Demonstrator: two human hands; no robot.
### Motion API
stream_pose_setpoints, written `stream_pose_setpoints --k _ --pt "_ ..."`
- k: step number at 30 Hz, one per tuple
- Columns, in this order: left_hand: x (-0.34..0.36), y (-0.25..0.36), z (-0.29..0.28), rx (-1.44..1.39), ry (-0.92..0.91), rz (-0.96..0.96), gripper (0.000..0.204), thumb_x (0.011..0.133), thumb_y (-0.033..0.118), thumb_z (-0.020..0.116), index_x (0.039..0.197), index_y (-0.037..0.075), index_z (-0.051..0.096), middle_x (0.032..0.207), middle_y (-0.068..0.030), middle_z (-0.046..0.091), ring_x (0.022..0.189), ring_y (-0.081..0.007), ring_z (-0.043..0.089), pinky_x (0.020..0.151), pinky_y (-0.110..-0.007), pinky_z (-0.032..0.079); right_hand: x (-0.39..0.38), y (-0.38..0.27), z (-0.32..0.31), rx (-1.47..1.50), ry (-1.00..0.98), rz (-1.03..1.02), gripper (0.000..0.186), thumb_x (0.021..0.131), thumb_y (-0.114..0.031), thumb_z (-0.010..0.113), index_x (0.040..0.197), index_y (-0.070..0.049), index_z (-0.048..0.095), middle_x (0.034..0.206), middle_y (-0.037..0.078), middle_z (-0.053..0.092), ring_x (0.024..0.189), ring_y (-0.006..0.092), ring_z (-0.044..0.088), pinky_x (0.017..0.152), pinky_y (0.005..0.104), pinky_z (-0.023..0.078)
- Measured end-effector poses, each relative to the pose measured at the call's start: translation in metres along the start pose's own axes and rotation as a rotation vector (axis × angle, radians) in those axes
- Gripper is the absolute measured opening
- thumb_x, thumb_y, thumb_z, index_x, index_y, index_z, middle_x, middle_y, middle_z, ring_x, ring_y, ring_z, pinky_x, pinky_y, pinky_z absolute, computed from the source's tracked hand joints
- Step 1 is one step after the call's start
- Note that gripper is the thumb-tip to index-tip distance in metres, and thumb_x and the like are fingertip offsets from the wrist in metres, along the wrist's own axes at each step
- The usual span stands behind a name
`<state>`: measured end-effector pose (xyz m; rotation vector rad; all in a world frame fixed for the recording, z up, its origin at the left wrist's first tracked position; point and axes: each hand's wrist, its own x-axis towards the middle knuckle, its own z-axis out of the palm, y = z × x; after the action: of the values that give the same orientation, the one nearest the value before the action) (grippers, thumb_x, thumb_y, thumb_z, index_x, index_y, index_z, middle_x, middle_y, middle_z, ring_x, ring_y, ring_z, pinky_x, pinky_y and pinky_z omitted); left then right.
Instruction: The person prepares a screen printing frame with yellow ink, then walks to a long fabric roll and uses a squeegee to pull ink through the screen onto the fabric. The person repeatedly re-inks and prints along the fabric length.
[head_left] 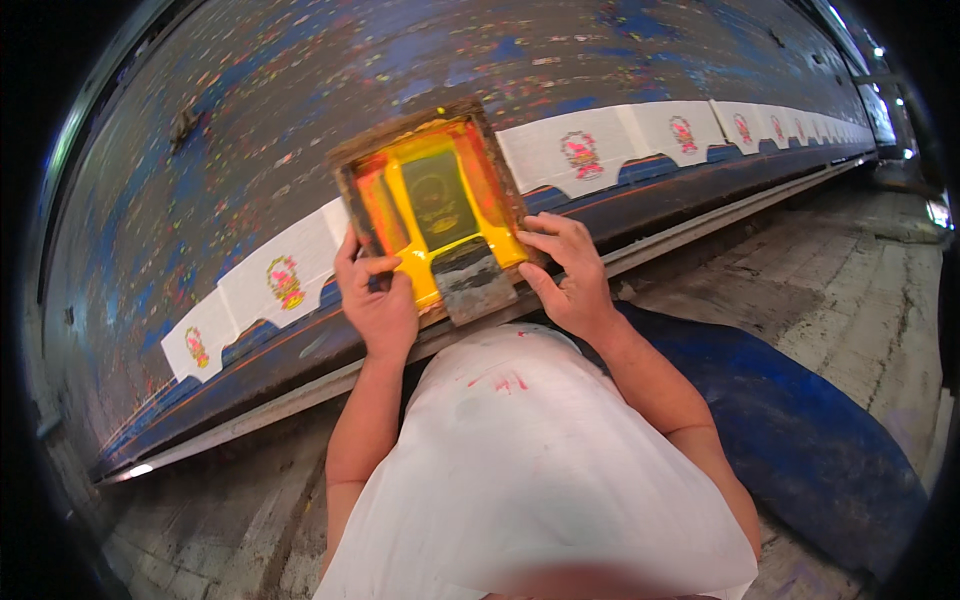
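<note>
A wooden screen-printing frame (503, 165) is held between both my hands over the long table. Wet yellow ink (408, 200) coats its inside, with orange-red smears along the sides. In its middle a dark mesh window (440, 195) shows a faint design. Against the near end of the frame rests a squeegee (475, 285) with a worn, ink-stained grey face. My left hand (380, 300) grips the frame's near left corner, thumb and fingers closed on it. At the near right corner, my right hand (568, 268) is closed on the rim.
White scalloped cloth pieces (550, 150) with pink and yellow prints run in a row along the ink-spattered table (250, 140), left and right of the frame. A metal rail (690, 225) edges the table. Dark blue material (760, 400) lies at my right, above the worn floor.
</note>
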<state>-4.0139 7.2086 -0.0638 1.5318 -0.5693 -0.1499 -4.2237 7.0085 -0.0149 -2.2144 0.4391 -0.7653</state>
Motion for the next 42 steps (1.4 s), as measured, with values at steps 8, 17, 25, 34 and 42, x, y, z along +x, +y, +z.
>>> stream_pose_setpoints --k 8,17,25,34,42 --pt "-0.011 0.006 0.113 0.052 -0.007 0.074 0.030 0.092 -0.022 0.068 0.104 0.004 0.075 0.180 -0.0258 0.046 0.166 -0.0380 0.052 0.130 -0.046 0.047 -0.014 0.082 -0.077 0.135 0.036 0.106 0.040 0.097 -0.004 0.087 0.136 -0.003 0.080 0.146 0.018 0.077 0.140 0.0395 0.071 0.121 0.0492 0.055" --pt "-0.025 -0.004 0.234 -0.043 0.006 -0.092 0.029 0.090 -0.021 0.071 0.104 0.004 0.074 0.181 -0.0256 0.045 0.167 -0.0358 0.051 0.129 -0.043 0.049 -0.007 0.167 -0.176 0.082 0.001 0.046 0.039 0.096 -0.002 0.085 0.135 -0.004 0.080 0.144 0.017 0.078 0.142 0.0425 0.069 0.122 0.0531 0.054" --pt "-0.025 -0.002 0.241 -0.006 0.022 -0.176 0.028 0.090 -0.020 0.071 0.104 0.004 0.073 0.184 -0.0249 0.046 0.154 -0.0222 0.062 0.108 -0.031 0.055 0.008 0.150 -0.190 0.028 -0.273 -0.267 0.035 0.094 -0.006 0.089 0.129 -0.006 0.083 0.143 0.014 0.076 0.140 0.0386 0.070 0.116 0.0511 0.059" --pt "-0.027 -0.002 0.245 -0.080 0.063 -0.228 0.028 0.088 -0.022 0.068 0.102 0.002 0.069 0.184 -0.0237 0.048 0.161 -0.0313 0.059 0.127 -0.041 0.051 0.032 0.133 -0.173 -0.138 -0.351 -0.412 0.042 0.086 -0.005 0.081 0.129 -0.007 0.082 0.136 0.011 0.079 0.129 0.0334 0.075 0.109 0.0491 0.061" --pt "-0.027 0.002 0.242 -0.019 0.014 -0.279 0.027 0.092 -0.021 0.069 0.103 0.004 0.073 0.184 -0.0225 0.042 0.169 -0.0330 0.048 0.125 -0.039 0.051 0.054 0.120 -0.176 -0.105 -0.427 -0.263 0.041 0.089 0.001 0.076 0.129 -0.005 0.083 0.126 0.013 0.079 0.119 0.0354 0.076 0.103 0.0498 0.063"
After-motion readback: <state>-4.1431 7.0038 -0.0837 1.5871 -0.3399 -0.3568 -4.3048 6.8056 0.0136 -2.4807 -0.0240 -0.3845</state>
